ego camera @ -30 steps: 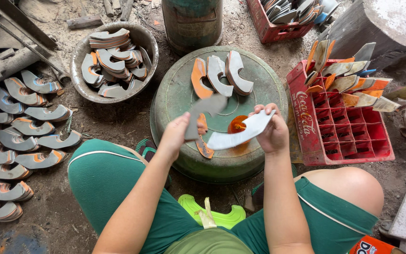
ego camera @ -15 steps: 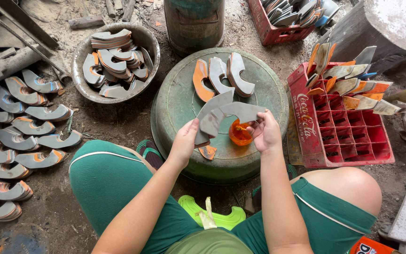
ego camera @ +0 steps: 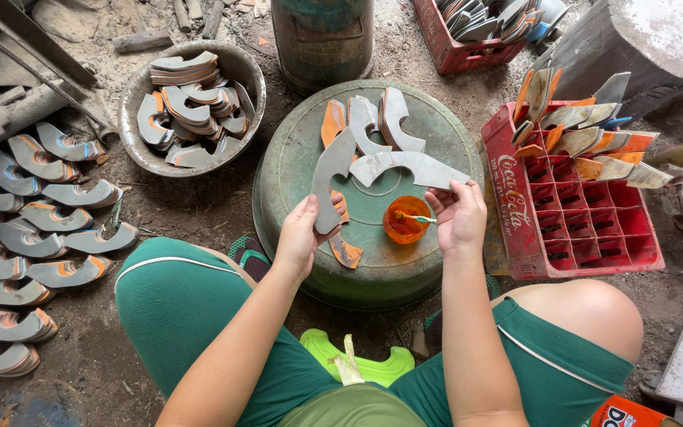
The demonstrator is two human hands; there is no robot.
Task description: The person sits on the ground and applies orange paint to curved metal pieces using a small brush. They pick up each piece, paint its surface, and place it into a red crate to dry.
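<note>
My left hand [ego camera: 302,233] grips one curved grey piece [ego camera: 330,180] by its lower end, held upright over an upturned green basin [ego camera: 294,182]. My right hand [ego camera: 458,215] holds a second curved grey piece [ego camera: 409,166] lying sideways, its tip meeting the first. Under the hands an orange cup of glue [ego camera: 405,221] with a small brush in it stands on the basin. Several more curved pieces [ego camera: 369,119], grey and orange, lie on the basin's far side. An orange-coated piece [ego camera: 345,251] lies near my left wrist.
A grey bowl [ego camera: 140,150] of curved pieces sits at the upper left. Rows of similar pieces [ego camera: 33,213] cover the ground at left. A red crate [ego camera: 515,213] with upright pieces stands at right, another red crate [ego camera: 452,51] behind it, and a green drum [ego camera: 322,35] beyond the basin.
Both hands have turned and separated the two grey pieces: the left one now stands upright, the right one has swung out sideways over the glue cup.
</note>
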